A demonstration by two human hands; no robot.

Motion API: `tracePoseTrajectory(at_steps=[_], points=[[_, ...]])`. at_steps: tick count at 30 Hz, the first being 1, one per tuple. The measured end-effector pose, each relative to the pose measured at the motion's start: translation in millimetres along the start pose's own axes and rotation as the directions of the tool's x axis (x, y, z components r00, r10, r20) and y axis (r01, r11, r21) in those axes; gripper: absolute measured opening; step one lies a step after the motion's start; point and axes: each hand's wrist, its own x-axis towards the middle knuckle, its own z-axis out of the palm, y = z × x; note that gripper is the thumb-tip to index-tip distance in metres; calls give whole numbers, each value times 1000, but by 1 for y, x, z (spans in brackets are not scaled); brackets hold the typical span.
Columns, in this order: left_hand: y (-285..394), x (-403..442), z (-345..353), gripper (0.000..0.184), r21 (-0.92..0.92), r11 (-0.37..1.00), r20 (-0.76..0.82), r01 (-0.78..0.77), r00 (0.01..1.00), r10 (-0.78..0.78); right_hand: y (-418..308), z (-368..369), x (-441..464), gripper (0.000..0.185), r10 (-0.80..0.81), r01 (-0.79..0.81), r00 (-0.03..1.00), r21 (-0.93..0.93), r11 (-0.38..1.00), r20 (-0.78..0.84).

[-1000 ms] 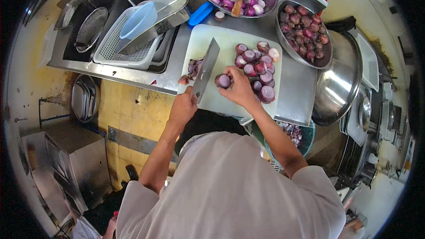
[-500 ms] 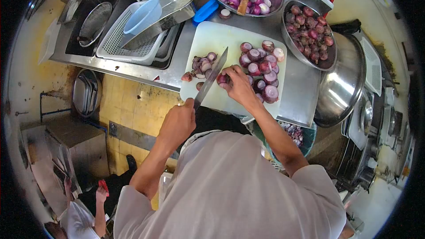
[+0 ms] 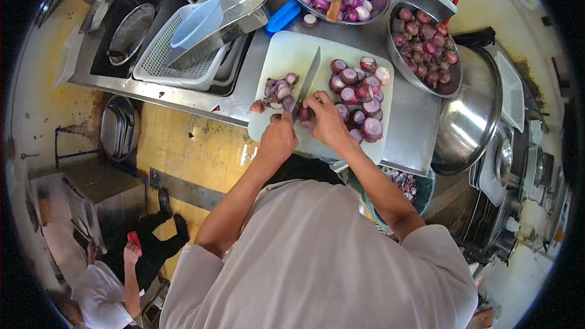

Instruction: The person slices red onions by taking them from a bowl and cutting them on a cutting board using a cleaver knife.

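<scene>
My left hand [image 3: 278,140] is wrapped round the handle of a large knife [image 3: 310,74], whose blade stands over the white cutting board [image 3: 329,42]. My right hand [image 3: 328,123] pinches a red onion [image 3: 304,114], partly hidden by the fingers, right beside the blade. Left of the knife lies a small heap of cut onion ends [image 3: 279,91]. To the right of my right hand, several trimmed red onions [image 3: 371,107] with pale cut faces are grouped on the board.
Behind the board are a bowl of peeled onions [image 3: 378,7] with a wooden-handled knife [image 3: 336,1] and a blue object [image 3: 283,17]. A bowl of unpeeled onions [image 3: 397,61] stands right. Left is a sink with a white basket [image 3: 146,68]. A co-worker [image 3: 103,295] is at lower left.
My left hand has moved forward and right, bringing the knife against the onion in my right hand. Over the last second, cut ends have come into view left of the blade. The co-worker has shifted.
</scene>
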Motion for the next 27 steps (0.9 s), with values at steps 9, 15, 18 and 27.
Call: tracePoseTrajectory(at_steps=[9, 15, 18, 27], points=[[-4, 6, -3, 15, -72, 995, 53, 63, 997, -59, -6, -38, -12, 53, -34, 67, 955, 103, 992, -295], [-5, 6, -5, 12, -46, 995, 21, 85, 996, -84, 57, -118, 20, 51, 203, -107, 829, 209, 972, -521], [-6, 8, -4, 13, -44, 995, 47, 91, 995, -89, 94, -133, 31, 49, 125, -144, 826, 9, 990, -549], [-7, 8, -3, 13, -76, 991, 42, 109, 994, -106, 116, -137, 20, 31, 244, -303, 851, -56, 951, -465]])
